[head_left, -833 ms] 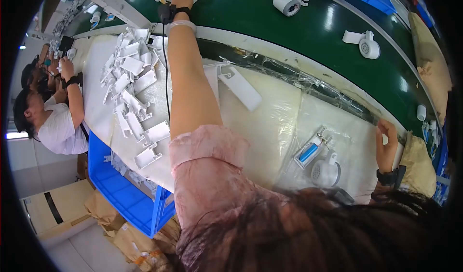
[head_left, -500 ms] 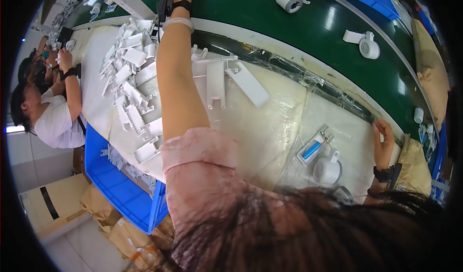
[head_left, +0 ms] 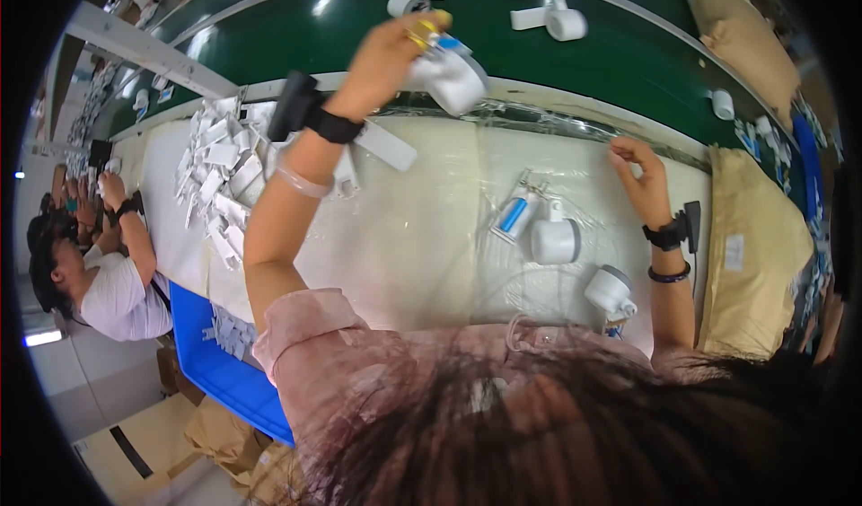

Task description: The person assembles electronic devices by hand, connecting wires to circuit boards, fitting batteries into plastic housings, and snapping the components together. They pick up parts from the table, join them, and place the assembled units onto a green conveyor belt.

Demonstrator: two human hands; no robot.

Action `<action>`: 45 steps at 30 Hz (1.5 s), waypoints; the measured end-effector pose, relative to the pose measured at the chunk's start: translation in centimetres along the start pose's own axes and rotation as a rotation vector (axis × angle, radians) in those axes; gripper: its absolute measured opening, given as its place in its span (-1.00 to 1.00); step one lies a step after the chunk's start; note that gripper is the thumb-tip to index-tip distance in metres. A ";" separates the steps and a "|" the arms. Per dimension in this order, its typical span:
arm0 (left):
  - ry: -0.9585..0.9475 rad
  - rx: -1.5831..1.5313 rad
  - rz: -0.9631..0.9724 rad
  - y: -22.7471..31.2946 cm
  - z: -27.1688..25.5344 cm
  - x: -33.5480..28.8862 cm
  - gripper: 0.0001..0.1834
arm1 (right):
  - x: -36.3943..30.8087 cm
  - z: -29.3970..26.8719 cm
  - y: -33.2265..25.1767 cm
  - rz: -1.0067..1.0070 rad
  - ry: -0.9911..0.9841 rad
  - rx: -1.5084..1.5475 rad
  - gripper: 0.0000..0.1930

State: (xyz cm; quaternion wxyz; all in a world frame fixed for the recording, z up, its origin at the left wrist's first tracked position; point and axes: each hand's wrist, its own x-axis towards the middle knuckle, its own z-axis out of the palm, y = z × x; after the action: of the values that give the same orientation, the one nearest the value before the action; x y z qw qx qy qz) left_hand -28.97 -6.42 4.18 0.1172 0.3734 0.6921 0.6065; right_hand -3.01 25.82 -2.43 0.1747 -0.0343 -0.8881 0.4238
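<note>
My left hand (head_left: pixel 386 61) is closed around a white fan unit (head_left: pixel 456 82) with a round, grey-rimmed head, held above the table's far edge. A bit of blue and yellow shows by its fingers; motion blurs the unit. My right hand (head_left: pixel 642 183) is raised over the right of the table with fingers loosely apart and holds nothing. Below and left of it, a second fan unit (head_left: pixel 555 240) lies on clear plastic film beside a part with a blue battery (head_left: pixel 514 214). Closer to me lies another fan unit (head_left: pixel 610 289).
Beyond the table runs a green conveyor belt (head_left: pixel 305 35), carrying another fan unit (head_left: pixel 566 24). White plastic casings (head_left: pixel 220 160) are heaped at the left. A blue crate (head_left: pixel 211 353) stands below them. A brown sack (head_left: pixel 754 246) is at the right. A person (head_left: pixel 117 281) works far left.
My left hand has come back from over the belt, now with the fan unit in view in it. My right hand has lifted slightly. The view has shifted, showing another fan unit near me.
</note>
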 end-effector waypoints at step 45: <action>-0.550 0.027 0.053 7.9 22.3 -5.5 -0.18 | -5.3 -5.4 -4.9 0.148 -0.088 0.981 -0.85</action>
State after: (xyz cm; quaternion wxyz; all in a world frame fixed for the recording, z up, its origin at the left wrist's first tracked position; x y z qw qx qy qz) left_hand -8.44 6.62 4.60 0.2798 0.5433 0.6325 0.4759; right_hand 4.18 25.60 2.98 0.1021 0.0068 -0.5857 0.8040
